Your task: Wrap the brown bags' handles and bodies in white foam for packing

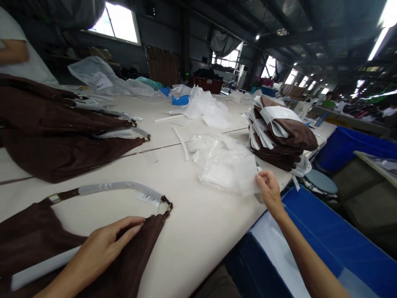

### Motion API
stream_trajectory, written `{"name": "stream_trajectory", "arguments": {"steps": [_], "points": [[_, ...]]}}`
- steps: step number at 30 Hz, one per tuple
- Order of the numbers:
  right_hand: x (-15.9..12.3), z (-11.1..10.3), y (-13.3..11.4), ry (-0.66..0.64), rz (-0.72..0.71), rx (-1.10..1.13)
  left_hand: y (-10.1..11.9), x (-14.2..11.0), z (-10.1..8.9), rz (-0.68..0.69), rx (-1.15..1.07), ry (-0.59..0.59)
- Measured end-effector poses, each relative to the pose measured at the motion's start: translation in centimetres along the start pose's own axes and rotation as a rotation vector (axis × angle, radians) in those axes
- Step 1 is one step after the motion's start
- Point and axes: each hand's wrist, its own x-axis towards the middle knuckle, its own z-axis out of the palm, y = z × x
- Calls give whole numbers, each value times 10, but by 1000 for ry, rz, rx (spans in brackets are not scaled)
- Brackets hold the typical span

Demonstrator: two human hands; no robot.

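Observation:
A brown handbag [136, 252] lies at the near left, its strap wrapped in pale film and a white tag [147, 198] beside the strap. At the bag's upper edge, close to the strap ring, the thumb and forefinger of my left hand [105, 244] come together; its other fingers are hidden. My right hand [269, 188] is closed at the table's right edge, pinching the side of a translucent plastic bag [223, 165]. A small white piece shows at its fingertips. One pale strip [46, 267] lies on the handbag beside my left forearm.
More brown handbags [62, 140] lie at the left. Folded brown bags with white paper [279, 124] are stacked at the right. Crumpled white sheets [204, 105] lie farther back. A blue bin [328, 231] and a round stool [321, 181] stand beside the table. A person [21, 49] is at far left.

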Motion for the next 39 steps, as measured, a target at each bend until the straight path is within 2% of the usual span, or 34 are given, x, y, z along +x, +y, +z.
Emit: {"name": "stream_trajectory", "arguments": {"steps": [1,3,7,11,15,18,22,25,27,31,35,38,39], "points": [[-7,0,-3,-40,50,72,5,-1,2,13,-7,9],[-22,9,-10,-203,160,252,17,-2,6,48,-10,45],[-58,54,-24,-544,281,462,33,2,13,115,34,141],[-87,92,-35,-683,452,602,34,-1,17,83,102,82],[-98,99,-43,-736,679,698,45,-4,22,97,199,-52],[-100,92,-41,-759,737,730,57,1,31,105,294,-87],[-99,79,-28,-618,712,742,62,6,40,117,295,-72],[-97,69,-18,-557,761,786,58,1,37,156,254,-88],[-96,64,-16,-580,807,799,53,-6,28,170,148,-110],[-93,69,-23,-647,817,794,46,-22,10,124,-254,-85],[-94,85,-45,-704,678,788,43,-35,4,47,-466,17],[-90,99,-64,-712,588,818,37,-39,5,-68,-565,25],[-87,103,-68,-713,583,838,33,-39,4,-83,-599,-9]]}}
